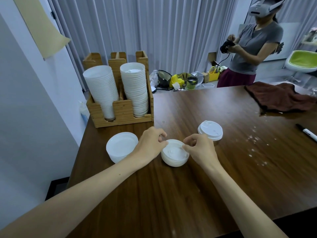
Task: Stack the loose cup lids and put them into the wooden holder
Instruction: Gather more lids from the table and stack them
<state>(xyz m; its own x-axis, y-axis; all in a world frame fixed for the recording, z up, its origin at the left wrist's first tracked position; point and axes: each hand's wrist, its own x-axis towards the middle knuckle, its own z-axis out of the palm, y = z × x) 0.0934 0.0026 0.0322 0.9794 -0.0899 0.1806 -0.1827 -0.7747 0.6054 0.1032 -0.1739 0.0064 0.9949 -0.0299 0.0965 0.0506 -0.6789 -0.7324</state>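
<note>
At frame centre, the left hand (151, 145) and right hand (199, 148) each pinch the top rim of the middle lid stack (175, 156) with curled fingers. It sits on the table (188, 194), one of three stacks: the left lid stack (121, 146) and the right lid stack (210, 130) flank it. In the upper left, one wooden holder (120, 114) carries two tall white stacks.

Middle lid stack (175, 156): white, short, hollow side up, nearest the viewer
Left lid stack (122, 147): white, hollow side up, just left of it, apart
Right lid stack (210, 130): domed tops up, behind and right
Wooden holder (120, 111): upright, far left; two tall white stacks (135, 88) lean in its front slots
</note>
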